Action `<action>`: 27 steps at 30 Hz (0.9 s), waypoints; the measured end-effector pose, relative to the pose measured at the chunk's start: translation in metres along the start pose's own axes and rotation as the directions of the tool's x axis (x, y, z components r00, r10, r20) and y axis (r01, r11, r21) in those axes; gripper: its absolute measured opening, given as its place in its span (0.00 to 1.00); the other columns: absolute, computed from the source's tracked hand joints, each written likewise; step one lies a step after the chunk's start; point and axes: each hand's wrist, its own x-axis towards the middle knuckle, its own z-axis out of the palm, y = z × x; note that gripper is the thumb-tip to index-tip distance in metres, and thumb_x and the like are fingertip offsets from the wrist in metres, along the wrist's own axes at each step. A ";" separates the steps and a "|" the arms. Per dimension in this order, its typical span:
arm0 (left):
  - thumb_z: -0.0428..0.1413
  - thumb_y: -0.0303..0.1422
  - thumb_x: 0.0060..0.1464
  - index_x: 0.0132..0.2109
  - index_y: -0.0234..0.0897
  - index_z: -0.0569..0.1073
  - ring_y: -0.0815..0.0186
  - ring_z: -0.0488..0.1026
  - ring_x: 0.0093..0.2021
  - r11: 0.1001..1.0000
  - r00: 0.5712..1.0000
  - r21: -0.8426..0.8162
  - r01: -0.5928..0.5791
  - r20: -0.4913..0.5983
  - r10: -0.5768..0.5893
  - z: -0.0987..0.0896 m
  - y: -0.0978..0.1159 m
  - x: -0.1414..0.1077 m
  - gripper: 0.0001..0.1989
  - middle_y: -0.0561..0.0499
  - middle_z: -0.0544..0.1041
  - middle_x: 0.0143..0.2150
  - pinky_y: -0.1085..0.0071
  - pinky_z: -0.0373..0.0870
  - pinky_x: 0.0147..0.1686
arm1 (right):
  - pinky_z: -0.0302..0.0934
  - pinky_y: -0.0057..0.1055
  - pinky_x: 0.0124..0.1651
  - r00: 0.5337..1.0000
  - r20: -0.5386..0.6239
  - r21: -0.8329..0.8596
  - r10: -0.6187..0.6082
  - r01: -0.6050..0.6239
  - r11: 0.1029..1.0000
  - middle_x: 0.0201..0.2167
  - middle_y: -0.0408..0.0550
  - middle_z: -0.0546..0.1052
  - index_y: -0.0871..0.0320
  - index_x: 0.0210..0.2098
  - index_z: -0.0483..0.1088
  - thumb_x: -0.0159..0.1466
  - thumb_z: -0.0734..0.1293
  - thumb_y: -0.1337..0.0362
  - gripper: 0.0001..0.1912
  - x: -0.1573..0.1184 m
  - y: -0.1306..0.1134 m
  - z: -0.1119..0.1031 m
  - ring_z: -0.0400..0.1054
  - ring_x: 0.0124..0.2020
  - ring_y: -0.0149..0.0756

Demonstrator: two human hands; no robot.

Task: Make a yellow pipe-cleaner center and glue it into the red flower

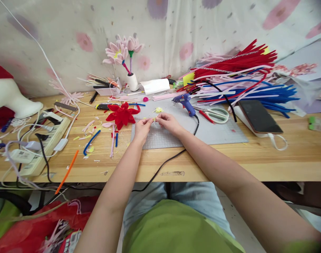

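Over the grey cutting mat, my left hand and my right hand meet with fingertips pinched on a tiny yellow piece. Thin pale strands hang below it. Just behind my fingers lies a small yellow tuft. A red fuzzy flower rests to the left of my left hand. The blue glue gun stands behind and right of my right hand, its black cord running under my right forearm.
Scissors and a phone lie to the right. Bundles of red and blue pipe cleaners fill the back right. A vase holds pink flowers. A power strip is at left.
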 end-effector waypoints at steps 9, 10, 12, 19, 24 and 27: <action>0.64 0.33 0.36 0.28 0.33 0.75 0.78 0.56 0.20 0.997 0.997 -0.058 0.051 -0.062 -0.054 0.001 0.001 -0.001 0.10 0.55 0.70 0.23 0.77 0.50 0.20 | 0.54 0.24 0.24 0.990 -0.101 0.093 0.101 -0.092 0.991 0.18 0.38 0.61 0.59 0.25 0.63 0.52 0.65 0.46 0.21 0.002 -0.001 -0.001 0.55 0.20 0.23; 0.65 0.33 0.35 0.27 0.33 0.74 0.78 0.56 0.20 0.996 0.996 -0.073 0.055 -0.059 -0.060 0.002 0.002 -0.001 0.10 0.55 0.70 0.23 0.77 0.50 0.20 | 0.54 0.24 0.24 0.989 -0.104 0.102 0.106 -0.095 0.990 0.18 0.38 0.61 0.58 0.25 0.62 0.52 0.65 0.46 0.21 0.002 0.000 -0.001 0.55 0.20 0.23; 0.65 0.33 0.34 0.26 0.33 0.74 0.79 0.56 0.20 0.993 0.997 -0.100 0.061 -0.049 -0.066 0.002 0.003 -0.002 0.11 0.56 0.68 0.22 0.77 0.49 0.19 | 0.55 0.23 0.24 0.988 -0.100 0.126 0.114 -0.101 0.987 0.20 0.39 0.62 0.58 0.25 0.62 0.51 0.66 0.46 0.21 0.002 0.000 -0.001 0.57 0.21 0.24; 0.66 0.30 0.30 0.22 0.33 0.70 0.79 0.57 0.20 0.974 0.995 -0.213 0.070 -0.055 -0.084 0.001 0.008 -0.002 0.12 0.57 0.64 0.19 0.78 0.46 0.18 | 0.60 0.24 0.27 0.993 0.105 0.139 0.057 -0.071 0.988 0.27 0.42 0.70 0.58 0.30 0.66 0.48 0.69 0.52 0.18 0.001 0.005 0.008 0.63 0.28 0.27; 0.66 0.28 0.27 0.20 0.32 0.68 0.80 0.58 0.21 0.964 0.996 -0.258 0.061 -0.045 -0.075 0.001 0.009 -0.001 0.13 0.54 0.70 0.26 0.78 0.46 0.17 | 0.56 0.25 0.28 0.998 0.040 0.112 0.045 -0.049 0.992 0.23 0.40 0.69 0.59 0.28 0.66 0.48 0.69 0.57 0.14 0.006 0.010 0.015 0.61 0.25 0.26; 0.66 0.30 0.29 0.21 0.32 0.70 0.79 0.58 0.21 0.968 0.997 -0.243 0.070 -0.023 -0.077 0.000 0.008 0.000 0.12 0.54 0.69 0.24 0.79 0.46 0.17 | 0.55 0.26 0.29 0.999 0.013 0.132 0.029 -0.030 0.991 0.22 0.40 0.68 0.60 0.26 0.65 0.48 0.68 0.58 0.12 0.008 0.011 0.015 0.59 0.23 0.25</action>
